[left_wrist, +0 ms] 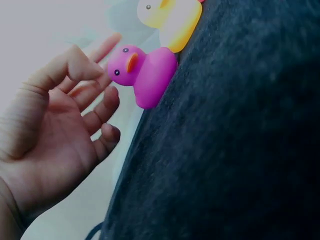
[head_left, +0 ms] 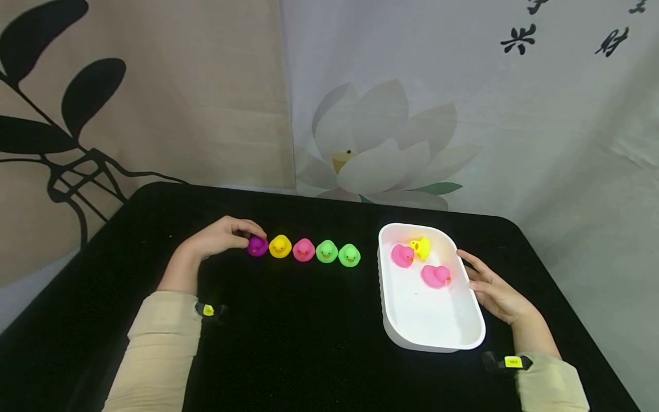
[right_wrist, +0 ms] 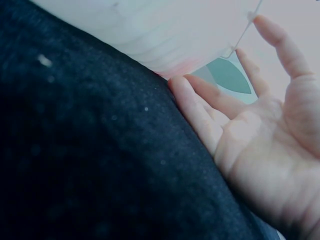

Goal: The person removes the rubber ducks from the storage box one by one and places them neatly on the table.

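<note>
A purple rubber duck (head_left: 257, 246) sits at the left end of a row of small ducks. My left hand (head_left: 225, 234) is at its head, thumb on the left and index finger at the far right, other fingers loosely bent. In the left wrist view, the fingertips of the left hand (left_wrist: 60, 105) lie around the top edge of the purple duck's head (left_wrist: 127, 65). On the right is a white tray (head_left: 422, 320). My right hand (head_left: 496, 290) touches its right side with spread fingers; the right wrist view shows the thumb by the tray wall (right_wrist: 150, 35).
Right of the purple duck stand a yellow duck (head_left: 280, 246), a pink duck (head_left: 304, 250) and two green ducks (head_left: 326, 252). Two pink ducks (head_left: 435, 277) and a tipped yellow duck (head_left: 420, 248) lie inside the tray. A black cloth (head_left: 309, 332) covers the table; printed curtains (head_left: 216, 103) hang behind.
</note>
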### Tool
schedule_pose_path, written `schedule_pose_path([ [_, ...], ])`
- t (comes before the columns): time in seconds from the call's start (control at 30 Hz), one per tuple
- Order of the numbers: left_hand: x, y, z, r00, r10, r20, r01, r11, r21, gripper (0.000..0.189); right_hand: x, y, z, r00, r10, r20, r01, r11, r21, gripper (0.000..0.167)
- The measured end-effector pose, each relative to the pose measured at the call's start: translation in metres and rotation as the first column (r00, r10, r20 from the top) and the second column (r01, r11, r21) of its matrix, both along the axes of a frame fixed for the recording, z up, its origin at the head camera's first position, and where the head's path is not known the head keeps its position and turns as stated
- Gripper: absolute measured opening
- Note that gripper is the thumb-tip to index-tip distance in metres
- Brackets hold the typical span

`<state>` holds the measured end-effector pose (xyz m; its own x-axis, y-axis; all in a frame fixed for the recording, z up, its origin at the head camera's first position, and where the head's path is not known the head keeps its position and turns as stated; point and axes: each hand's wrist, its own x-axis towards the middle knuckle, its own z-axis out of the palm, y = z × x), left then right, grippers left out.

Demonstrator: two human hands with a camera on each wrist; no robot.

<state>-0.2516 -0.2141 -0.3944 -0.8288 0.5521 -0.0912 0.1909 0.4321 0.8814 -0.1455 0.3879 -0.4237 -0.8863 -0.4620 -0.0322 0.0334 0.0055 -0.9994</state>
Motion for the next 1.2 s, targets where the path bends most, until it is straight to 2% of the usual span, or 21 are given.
schedule_pose_path([
  [0.2, 0.002, 0.005, 0.012, 0.999, 0.021, -0.045, -0.02, 1.0, 0.017, 0.03, -0.001, 0.001, -0.001, 1.0, -0.004, 0.003, 0.004, 1.0, 0.007, 0.064],
  [0.3, 0.004, 0.011, 0.019, 0.996, 0.028, -0.089, -0.027, 1.0, 0.016, 0.029, -0.001, 0.002, -0.001, 1.0, -0.009, 0.01, 0.009, 1.0, 0.013, 0.065],
  [0.57, 0.012, 0.036, 0.039, 0.979, 0.052, -0.197, -0.056, 0.998, -0.014, 0.026, 0.0, 0.001, -0.002, 1.0, -0.03, 0.007, 0.03, 0.999, 0.041, 0.065],
  [0.7, 0.019, 0.05, 0.049, 0.966, 0.054, -0.251, -0.056, 0.998, 0.0, 0.025, -0.001, 0.002, -0.003, 0.999, -0.034, 0.007, 0.034, 0.998, 0.047, 0.065],
  [1.03, 0.033, 0.084, 0.058, 0.941, 0.044, -0.336, -0.009, 0.994, 0.106, 0.026, 0.0, 0.001, -0.003, 0.999, -0.047, -0.005, 0.048, 0.997, 0.064, 0.065],
  [1.2, 0.04, 0.1, 0.059, 0.939, 0.049, -0.339, 0.0, 0.989, 0.145, 0.026, 0.0, 0.001, -0.004, 0.999, -0.046, -0.01, 0.046, 0.997, 0.065, 0.065],
])
